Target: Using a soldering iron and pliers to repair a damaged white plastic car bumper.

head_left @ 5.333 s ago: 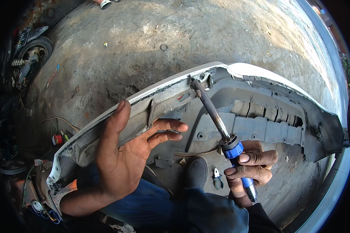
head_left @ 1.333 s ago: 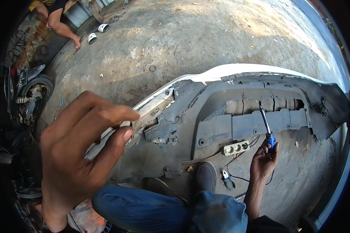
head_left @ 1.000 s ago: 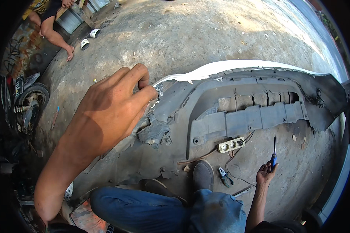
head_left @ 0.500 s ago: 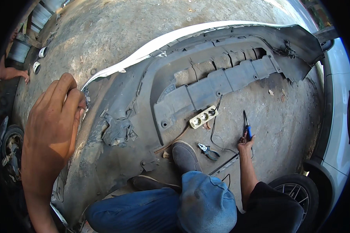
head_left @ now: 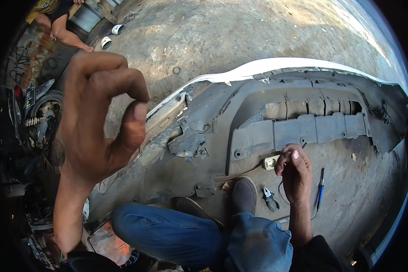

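Observation:
My left hand (head_left: pixel 97 115) is raised over the left part of a large white-and-dark-grey bumper (head_left: pixel 301 122), its fingers curled with a small gap at the thumb; nothing shows between them. My right hand (head_left: pixel 294 174) hovers in front of a pale power strip (head_left: pixel 269 163), which it partly hides; its fingers are loosely bent and appear empty. To its right, the blue-handled soldering iron (head_left: pixel 320 192) lies on the floor with its cord. Blue-grey pliers (head_left: pixel 271 198) rest beside my shoe (head_left: pixel 244 195).
A seated person's bare leg (head_left: pixel 68 36) is at the upper left, near two white rings (head_left: pixel 118 29). A motorcycle (head_left: pixel 43 118) stands at the left. My jeans-covered knees (head_left: pixel 167 226) occupy the bottom, beside an orange-stained object (head_left: pixel 109 242).
My right hand has let go of the soldering iron and moved up toward the power strip. My left hand has come away from the bumper's edge, and the view has shifted.

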`<action>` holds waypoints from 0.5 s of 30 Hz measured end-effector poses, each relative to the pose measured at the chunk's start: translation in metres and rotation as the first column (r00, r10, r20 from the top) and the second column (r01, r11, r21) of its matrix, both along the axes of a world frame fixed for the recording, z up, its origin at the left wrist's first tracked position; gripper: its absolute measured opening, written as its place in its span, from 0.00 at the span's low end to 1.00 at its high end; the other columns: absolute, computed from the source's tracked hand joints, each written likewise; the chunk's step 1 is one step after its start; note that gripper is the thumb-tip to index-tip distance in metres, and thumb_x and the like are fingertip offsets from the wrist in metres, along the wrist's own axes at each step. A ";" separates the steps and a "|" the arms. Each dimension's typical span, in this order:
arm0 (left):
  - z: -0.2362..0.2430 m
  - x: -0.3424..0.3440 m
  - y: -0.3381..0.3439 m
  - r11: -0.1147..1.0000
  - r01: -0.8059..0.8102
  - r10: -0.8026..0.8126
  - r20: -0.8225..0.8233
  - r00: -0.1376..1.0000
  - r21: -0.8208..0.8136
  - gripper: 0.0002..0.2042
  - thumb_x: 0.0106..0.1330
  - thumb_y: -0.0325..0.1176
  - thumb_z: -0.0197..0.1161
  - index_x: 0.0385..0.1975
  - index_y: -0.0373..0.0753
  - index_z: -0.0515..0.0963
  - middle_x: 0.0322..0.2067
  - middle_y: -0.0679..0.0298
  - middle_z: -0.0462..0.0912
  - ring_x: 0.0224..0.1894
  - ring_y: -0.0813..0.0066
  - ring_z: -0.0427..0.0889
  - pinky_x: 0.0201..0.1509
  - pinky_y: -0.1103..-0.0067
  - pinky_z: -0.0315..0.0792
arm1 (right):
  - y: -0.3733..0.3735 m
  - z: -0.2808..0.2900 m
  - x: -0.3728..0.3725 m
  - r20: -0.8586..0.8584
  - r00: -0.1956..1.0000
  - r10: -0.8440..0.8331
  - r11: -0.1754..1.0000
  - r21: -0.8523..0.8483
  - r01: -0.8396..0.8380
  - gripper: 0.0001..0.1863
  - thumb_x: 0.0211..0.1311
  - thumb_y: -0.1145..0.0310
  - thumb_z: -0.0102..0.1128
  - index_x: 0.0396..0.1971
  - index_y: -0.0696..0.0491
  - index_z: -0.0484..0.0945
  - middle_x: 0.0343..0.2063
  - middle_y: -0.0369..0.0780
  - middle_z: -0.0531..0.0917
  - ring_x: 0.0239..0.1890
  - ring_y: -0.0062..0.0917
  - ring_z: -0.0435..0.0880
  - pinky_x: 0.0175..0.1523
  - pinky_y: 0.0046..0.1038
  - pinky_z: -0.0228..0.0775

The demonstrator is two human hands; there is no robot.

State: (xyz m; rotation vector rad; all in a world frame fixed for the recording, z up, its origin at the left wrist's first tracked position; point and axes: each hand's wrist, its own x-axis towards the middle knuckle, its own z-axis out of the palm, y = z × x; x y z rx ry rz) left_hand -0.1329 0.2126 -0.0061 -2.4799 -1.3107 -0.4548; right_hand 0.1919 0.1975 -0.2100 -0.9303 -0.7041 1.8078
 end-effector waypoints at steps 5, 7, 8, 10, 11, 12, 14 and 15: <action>-0.027 0.004 -0.018 0.972 0.234 -0.228 -0.123 0.966 0.032 0.09 0.64 0.33 0.61 0.40 0.39 0.75 0.38 0.63 0.68 0.32 0.70 0.71 0.34 0.71 0.68 | 0.044 0.084 -0.087 0.052 0.897 0.438 0.834 0.348 -0.428 0.13 0.70 0.65 0.60 0.46 0.57 0.83 0.32 0.38 0.84 0.33 0.17 0.81 0.38 0.20 0.74; -0.032 0.007 -0.029 0.968 0.250 -0.245 -0.133 0.960 0.021 0.09 0.65 0.37 0.63 0.40 0.42 0.76 0.36 0.66 0.67 0.31 0.72 0.71 0.33 0.70 0.68 | 0.047 0.099 -0.102 0.013 0.768 0.641 0.741 0.254 -0.622 0.17 0.68 0.60 0.64 0.47 0.57 0.83 0.33 0.36 0.85 0.33 0.15 0.81 0.37 0.19 0.74; -0.034 0.005 -0.035 0.968 0.248 -0.243 -0.136 0.961 0.025 0.09 0.65 0.37 0.63 0.40 0.42 0.76 0.36 0.66 0.67 0.31 0.72 0.71 0.33 0.70 0.68 | 0.043 0.101 -0.108 -0.023 0.770 0.638 0.752 0.237 -0.616 0.18 0.65 0.59 0.67 0.48 0.56 0.84 0.32 0.34 0.85 0.31 0.14 0.80 0.35 0.18 0.73; -0.035 0.001 -0.047 0.976 0.217 -0.213 -0.121 0.969 0.016 0.10 0.65 0.40 0.64 0.39 0.43 0.77 0.35 0.68 0.67 0.30 0.73 0.70 0.33 0.71 0.68 | 0.039 0.099 -0.110 -0.096 0.729 0.678 0.732 0.180 -0.657 0.16 0.64 0.62 0.68 0.48 0.56 0.84 0.31 0.35 0.86 0.30 0.14 0.81 0.34 0.17 0.73; -0.035 0.002 -0.052 0.977 0.212 -0.209 -0.120 0.971 0.016 0.10 0.65 0.40 0.64 0.39 0.43 0.77 0.35 0.68 0.67 0.30 0.73 0.70 0.33 0.71 0.68 | 0.037 0.098 -0.112 -0.095 0.726 0.682 0.729 0.179 -0.661 0.16 0.64 0.62 0.68 0.48 0.56 0.84 0.31 0.35 0.86 0.30 0.14 0.81 0.34 0.17 0.73; -0.033 0.003 -0.057 0.979 0.204 -0.199 -0.129 0.971 0.028 0.10 0.64 0.40 0.65 0.38 0.43 0.77 0.35 0.68 0.66 0.30 0.73 0.70 0.32 0.71 0.67 | 0.035 0.096 -0.114 -0.140 0.704 0.696 0.718 0.149 -0.680 0.16 0.63 0.64 0.68 0.47 0.56 0.84 0.32 0.35 0.86 0.30 0.14 0.81 0.34 0.17 0.73; -0.030 0.004 -0.061 0.980 0.195 -0.189 -0.134 0.973 0.037 0.10 0.62 0.39 0.66 0.37 0.43 0.77 0.34 0.68 0.66 0.30 0.73 0.70 0.31 0.71 0.67 | 0.031 0.095 -0.118 -0.186 0.681 0.708 0.704 0.114 -0.701 0.15 0.63 0.66 0.69 0.47 0.56 0.84 0.32 0.36 0.86 0.30 0.14 0.82 0.33 0.17 0.74; -0.028 0.003 -0.061 0.982 0.183 -0.178 -0.114 0.977 0.037 0.09 0.60 0.38 0.68 0.36 0.43 0.79 0.34 0.69 0.66 0.29 0.73 0.69 0.30 0.72 0.66 | 0.031 0.095 -0.119 -0.228 0.672 0.704 0.704 0.103 -0.703 0.14 0.63 0.69 0.67 0.46 0.59 0.83 0.33 0.38 0.86 0.31 0.17 0.83 0.34 0.18 0.75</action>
